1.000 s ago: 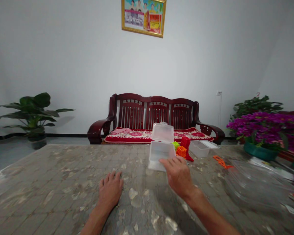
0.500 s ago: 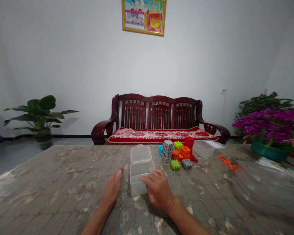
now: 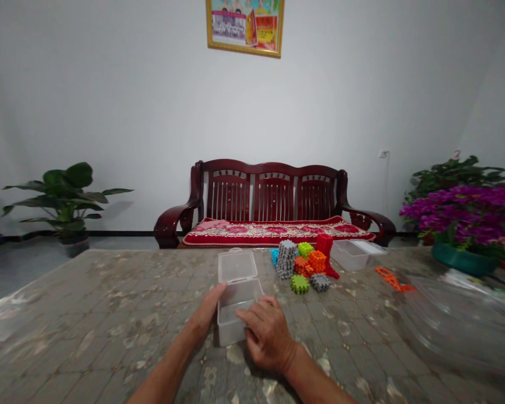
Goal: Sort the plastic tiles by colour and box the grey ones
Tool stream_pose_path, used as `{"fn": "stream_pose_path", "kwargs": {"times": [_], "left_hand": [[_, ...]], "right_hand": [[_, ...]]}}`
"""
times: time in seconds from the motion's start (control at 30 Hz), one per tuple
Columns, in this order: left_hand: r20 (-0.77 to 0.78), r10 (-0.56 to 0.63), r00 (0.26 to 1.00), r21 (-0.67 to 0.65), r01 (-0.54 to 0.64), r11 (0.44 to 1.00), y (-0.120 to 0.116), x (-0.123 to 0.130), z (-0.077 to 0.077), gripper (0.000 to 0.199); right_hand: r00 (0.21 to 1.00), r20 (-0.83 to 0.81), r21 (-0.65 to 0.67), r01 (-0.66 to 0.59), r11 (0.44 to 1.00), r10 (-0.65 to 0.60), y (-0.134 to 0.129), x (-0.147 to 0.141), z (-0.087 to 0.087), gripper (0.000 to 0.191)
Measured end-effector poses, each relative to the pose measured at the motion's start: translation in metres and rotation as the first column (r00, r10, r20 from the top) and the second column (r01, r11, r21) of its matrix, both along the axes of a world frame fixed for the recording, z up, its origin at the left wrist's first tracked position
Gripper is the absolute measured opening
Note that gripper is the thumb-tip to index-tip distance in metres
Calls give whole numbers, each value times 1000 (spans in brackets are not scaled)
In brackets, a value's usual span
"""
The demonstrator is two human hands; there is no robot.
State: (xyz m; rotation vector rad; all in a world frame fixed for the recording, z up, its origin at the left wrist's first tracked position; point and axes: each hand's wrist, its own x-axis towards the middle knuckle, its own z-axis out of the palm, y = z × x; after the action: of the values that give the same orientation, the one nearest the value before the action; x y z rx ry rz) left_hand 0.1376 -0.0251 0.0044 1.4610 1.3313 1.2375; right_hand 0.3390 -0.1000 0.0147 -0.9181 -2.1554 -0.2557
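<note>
A clear plastic box [image 3: 231,334] stands on the table with its hinged lid [image 3: 237,266] folded back flat, away from me. My right hand [image 3: 270,332] is curled over the right front of the box, its fingers closed on the rim. Along the left side of the box lies my left hand [image 3: 207,314], fingers stretched out, the tips by the hinge corner. Beyond the box to the right is a cluster of interlocking disc blocks: a grey stack [image 3: 287,259], a red stack [image 3: 324,247], orange blocks [image 3: 317,262], a green disc [image 3: 299,284] and a grey disc [image 3: 320,282].
A second clear box [image 3: 350,256] stands behind the blocks. An orange linked piece [image 3: 393,279] lies to the right, near large clear plastic containers [image 3: 458,325]. Purple flowers in a green pot [image 3: 464,259] stand at the right edge. A wooden bench [image 3: 274,193] is beyond the table.
My left hand has moved forward and right, up against the side of the box. The box has shifted slightly left and toward me, with my right hand still at its rim.
</note>
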Motion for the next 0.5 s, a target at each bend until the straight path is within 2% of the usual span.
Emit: {"fn": "stream_pose_path", "kwargs": {"times": [0.13,0.2,0.3,0.4,0.5], "left_hand": [[102,-63,993,38,60,998,-3,3,3,69],[167,-101,981,11,100,995,-6,5,5,65],[252,-97,963,-23,106,994,-8,7,2,61],[253,-77,965,8,77,997,-7,8,-5,57],[174,-64,983,34,59,998,-5,7,-10,53]], "right_hand": [[1000,-31,18,-1,1000,1,-6,-6,1,44],[999,-36,36,-3,999,4,-9,-10,1,42],[999,-30,57,-18,998,19,-13,-14,1,42],[1000,-17,41,-22,999,23,-17,-15,2,42],[997,-38,15,-70,997,70,-22,-13,6,42]]}}
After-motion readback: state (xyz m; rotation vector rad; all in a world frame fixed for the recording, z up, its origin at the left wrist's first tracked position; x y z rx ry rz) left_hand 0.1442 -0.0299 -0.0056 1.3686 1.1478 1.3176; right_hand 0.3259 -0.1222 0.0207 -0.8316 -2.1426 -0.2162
